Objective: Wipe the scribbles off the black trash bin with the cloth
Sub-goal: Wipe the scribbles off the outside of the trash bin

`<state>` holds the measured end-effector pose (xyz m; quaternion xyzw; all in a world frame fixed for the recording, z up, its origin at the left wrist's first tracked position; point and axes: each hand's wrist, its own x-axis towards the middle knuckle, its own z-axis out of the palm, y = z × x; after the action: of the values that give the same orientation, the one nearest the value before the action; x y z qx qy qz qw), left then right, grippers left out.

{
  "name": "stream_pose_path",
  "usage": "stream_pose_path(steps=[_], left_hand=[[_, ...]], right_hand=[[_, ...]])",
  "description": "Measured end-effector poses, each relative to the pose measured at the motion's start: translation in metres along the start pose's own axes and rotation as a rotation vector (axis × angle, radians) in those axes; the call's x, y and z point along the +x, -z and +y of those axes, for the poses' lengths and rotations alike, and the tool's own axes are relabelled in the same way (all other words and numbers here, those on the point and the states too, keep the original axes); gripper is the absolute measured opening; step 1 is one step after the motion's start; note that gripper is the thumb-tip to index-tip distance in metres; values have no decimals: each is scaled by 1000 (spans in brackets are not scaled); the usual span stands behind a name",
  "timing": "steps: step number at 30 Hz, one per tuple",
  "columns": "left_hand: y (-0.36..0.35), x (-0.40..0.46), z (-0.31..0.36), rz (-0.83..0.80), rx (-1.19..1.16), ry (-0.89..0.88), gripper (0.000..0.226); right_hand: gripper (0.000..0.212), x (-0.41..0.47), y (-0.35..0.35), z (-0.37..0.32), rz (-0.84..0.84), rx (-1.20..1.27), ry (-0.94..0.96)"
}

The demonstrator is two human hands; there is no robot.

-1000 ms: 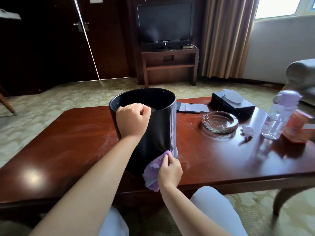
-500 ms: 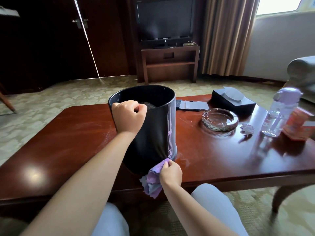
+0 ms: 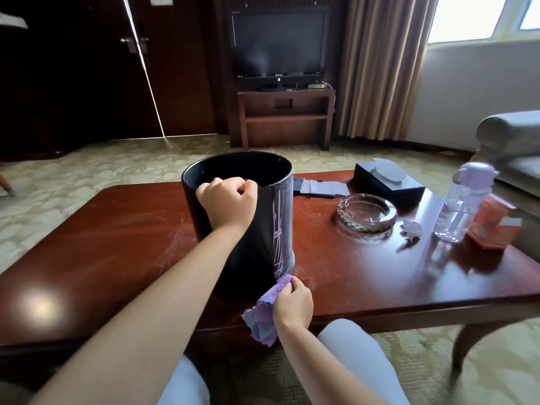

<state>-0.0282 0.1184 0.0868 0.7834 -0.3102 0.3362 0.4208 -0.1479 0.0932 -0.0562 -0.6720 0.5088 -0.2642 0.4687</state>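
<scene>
A round black trash bin point(image 3: 257, 252) stands on the dark wooden coffee table point(image 3: 117, 244), close to its near edge. Pale purple scribbles point(image 3: 279, 238) run down the bin's right side. My left hand point(image 3: 226, 204) is closed over the bin's near rim and grips it. My right hand point(image 3: 293, 302) holds a bunched purple cloth point(image 3: 264, 314) at the foot of the bin, just below the scribbles. The cloth's upper tip touches the bin's bottom edge.
To the right on the table sit a glass ashtray point(image 3: 366, 211), a black tissue box point(image 3: 388, 182), a clear bottle with a lilac cap point(image 3: 464, 200), an orange packet point(image 3: 493, 223) and a small crumpled scrap point(image 3: 412, 229). My knees are below the table's front edge.
My right hand with the cloth has slid down from the bin's lower side to its foot. The left hand has kept its grip on the rim.
</scene>
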Motion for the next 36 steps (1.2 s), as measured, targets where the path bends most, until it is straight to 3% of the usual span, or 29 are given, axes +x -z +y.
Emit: stream_pose_path(steps=[17,22,29,36], left_hand=[[13,21,-35,-86,-57,52,42],[13,19,-32,-47,-65,63,42],[12,13,-35,-9,12,12,38],[9,10,-40,27,7,-48,38]], right_hand=[[32,-4,3,5,65,115,21],[32,-7,0,6,28,89,30],[29,-14,-9,3,-149,-29,47],[24,-21,-22,-6,-108,-41,14]])
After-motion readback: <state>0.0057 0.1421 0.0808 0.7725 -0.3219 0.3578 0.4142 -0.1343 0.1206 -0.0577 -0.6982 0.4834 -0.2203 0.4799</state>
